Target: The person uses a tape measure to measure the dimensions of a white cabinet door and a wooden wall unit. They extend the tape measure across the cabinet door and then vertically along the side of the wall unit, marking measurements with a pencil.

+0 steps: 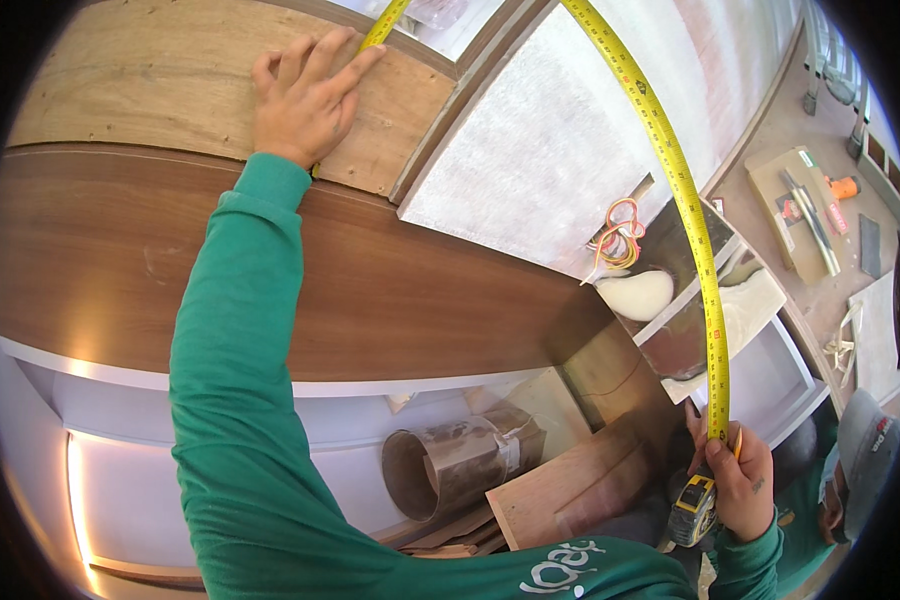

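My left hand [310, 95] lies spread on a bare plywood panel [160, 75], fingers stretched out over the yellow tape blade. The blade passes under this hand and out at the top edge. From the top, the blade [675, 165] bows down the right side to my right hand [745, 485]. That hand is closed, pinching the blade near the case. A thin, pencil-like yellow stick [738, 443] shows at its fingers. The black and yellow tape measure case [692, 510] hangs just beside it. What lies beneath my left palm is hidden.
A brown wood-grain panel [410, 270] adjoins the plywood. Below stand a brown cylinder [415, 475] and a loose board [570, 490]. Coiled wires [620, 235] emerge from the whitish panel [540, 130]. A person in a grey cap [865, 440] is close on the right. Tools lie on cardboard [785, 215].
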`<act>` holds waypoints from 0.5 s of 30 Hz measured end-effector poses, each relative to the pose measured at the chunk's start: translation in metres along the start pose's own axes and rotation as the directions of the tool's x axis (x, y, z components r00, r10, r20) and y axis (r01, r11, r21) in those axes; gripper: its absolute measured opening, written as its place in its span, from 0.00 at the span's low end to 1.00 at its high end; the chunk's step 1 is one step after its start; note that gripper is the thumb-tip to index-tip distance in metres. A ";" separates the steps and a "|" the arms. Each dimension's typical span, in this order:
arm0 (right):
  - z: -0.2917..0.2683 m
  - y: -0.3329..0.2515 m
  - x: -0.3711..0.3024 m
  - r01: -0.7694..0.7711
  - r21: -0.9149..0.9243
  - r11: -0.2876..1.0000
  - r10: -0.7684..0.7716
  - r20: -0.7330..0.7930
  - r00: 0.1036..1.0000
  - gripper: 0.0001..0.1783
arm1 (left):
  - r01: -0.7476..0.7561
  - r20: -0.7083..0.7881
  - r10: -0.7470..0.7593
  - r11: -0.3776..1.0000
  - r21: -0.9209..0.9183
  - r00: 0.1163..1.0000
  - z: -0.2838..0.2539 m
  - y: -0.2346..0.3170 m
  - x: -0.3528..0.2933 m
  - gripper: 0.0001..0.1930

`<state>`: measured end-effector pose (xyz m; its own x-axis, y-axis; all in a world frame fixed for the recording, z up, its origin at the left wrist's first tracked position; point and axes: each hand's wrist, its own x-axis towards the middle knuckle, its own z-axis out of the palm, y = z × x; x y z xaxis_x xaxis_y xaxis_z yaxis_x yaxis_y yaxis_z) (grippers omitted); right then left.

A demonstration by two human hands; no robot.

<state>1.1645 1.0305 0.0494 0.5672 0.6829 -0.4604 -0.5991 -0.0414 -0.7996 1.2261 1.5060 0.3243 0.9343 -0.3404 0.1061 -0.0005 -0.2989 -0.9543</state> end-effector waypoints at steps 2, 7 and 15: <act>0.002 -0.004 0.000 -0.013 -0.022 1.000 0.013 -0.003 1.000 0.09 | -0.001 0.003 0.001 1.000 0.003 1.000 0.001 0.000 0.000 0.27; 0.000 0.002 0.001 0.010 -0.043 0.999 -0.010 0.006 1.000 0.09 | -0.013 -0.021 0.014 1.000 0.019 1.000 0.003 -0.001 -0.005 0.25; -0.003 0.006 -0.003 0.035 0.004 0.999 -0.035 -0.021 0.999 0.10 | -0.029 0.040 0.026 0.998 0.061 0.999 -0.001 -0.010 0.012 0.30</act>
<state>1.1613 1.0257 0.0451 0.6000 0.6681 -0.4400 -0.5810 -0.0140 -0.8138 1.2371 1.5038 0.3351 0.9476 -0.3119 0.0695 -0.0056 -0.2335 -0.9723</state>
